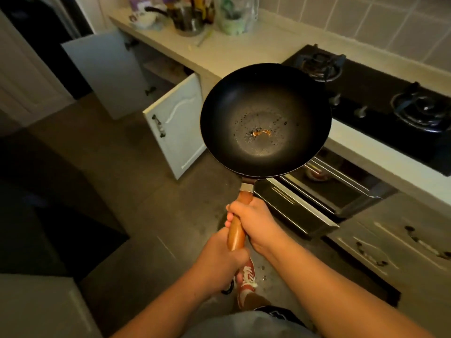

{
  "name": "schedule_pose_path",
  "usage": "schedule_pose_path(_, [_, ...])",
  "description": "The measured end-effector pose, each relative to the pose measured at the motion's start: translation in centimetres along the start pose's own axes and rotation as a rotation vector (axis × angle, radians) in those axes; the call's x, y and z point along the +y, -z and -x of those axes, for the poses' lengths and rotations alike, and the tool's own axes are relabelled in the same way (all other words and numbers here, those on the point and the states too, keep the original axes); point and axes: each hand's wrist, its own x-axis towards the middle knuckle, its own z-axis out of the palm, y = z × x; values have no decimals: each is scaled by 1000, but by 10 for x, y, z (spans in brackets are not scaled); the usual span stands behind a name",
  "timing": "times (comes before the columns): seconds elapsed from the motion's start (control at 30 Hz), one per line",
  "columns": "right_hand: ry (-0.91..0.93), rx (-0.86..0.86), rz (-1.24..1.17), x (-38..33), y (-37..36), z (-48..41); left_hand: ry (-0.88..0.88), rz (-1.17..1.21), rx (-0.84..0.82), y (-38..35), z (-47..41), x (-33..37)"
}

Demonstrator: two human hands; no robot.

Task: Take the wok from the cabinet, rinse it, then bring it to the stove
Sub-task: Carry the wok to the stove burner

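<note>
Over the floor [109, 167] by the stove [380, 93], the wok [266, 118] is clasped at its handle [236, 236] by left hand [225, 261] and right hand [256, 219]; best kept level.

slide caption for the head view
Left hand and right hand grip the wooden handle of a black wok near the stove and open cabinet door.
</note>
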Motion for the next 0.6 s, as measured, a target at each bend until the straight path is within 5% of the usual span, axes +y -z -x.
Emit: schedule_pose_path(0.6, [-13, -147, 67, -139, -78, -226, 21, 109, 181, 140, -185, 86])
